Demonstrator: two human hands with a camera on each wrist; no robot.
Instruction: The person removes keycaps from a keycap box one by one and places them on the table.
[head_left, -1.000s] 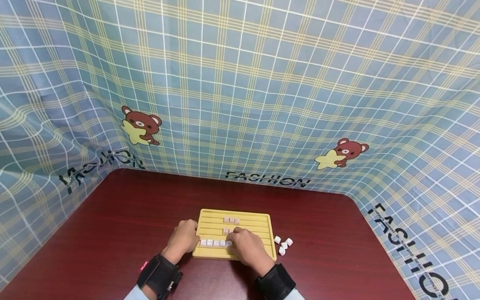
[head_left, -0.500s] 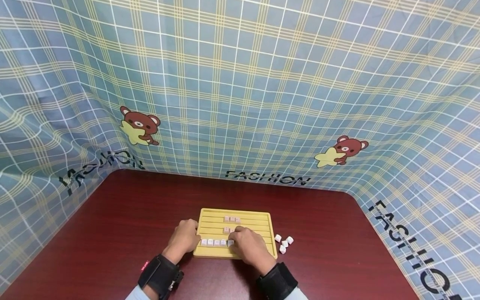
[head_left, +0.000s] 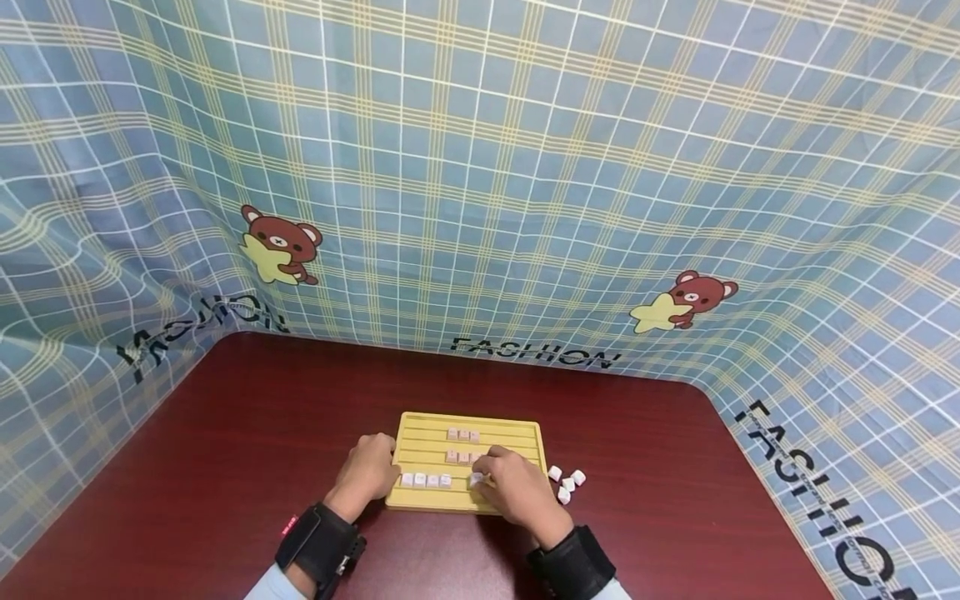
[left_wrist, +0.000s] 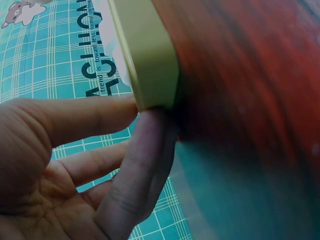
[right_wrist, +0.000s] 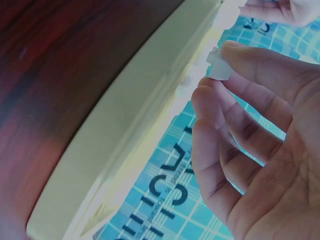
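Note:
A yellow grooved board (head_left: pixel 427 500) lies on the table with small pink and white blocks in its slots. My left hand (head_left: pixel 367 473) is at its left edge; in the left wrist view the thumb (left_wrist: pixel 95 115) and fingers pinch the board's corner (left_wrist: pixel 155 60). My right hand (head_left: pixel 517 487) is over the board's right half. Between its thumb and fingertip it pinches a small white block (right_wrist: pixel 219 67) with a narrower tab at one end. To the left, across a gap, several white blocks (head_left: pixel 426 480) stand in the front slot.
Pink blocks stand in two rows farther back, the back row (head_left: pixel 463 435) and the middle row (head_left: pixel 459 457). Several loose white blocks (head_left: pixel 567 483) lie on the dark red table (head_left: pixel 300 392) right of the board. A plaid cloth (head_left: pixel 480 208) hangs around the table.
The white block at the right end of the front row has come away from the others, moving right in my right hand. A pink block formerly covered now shows. My left hand stays put.

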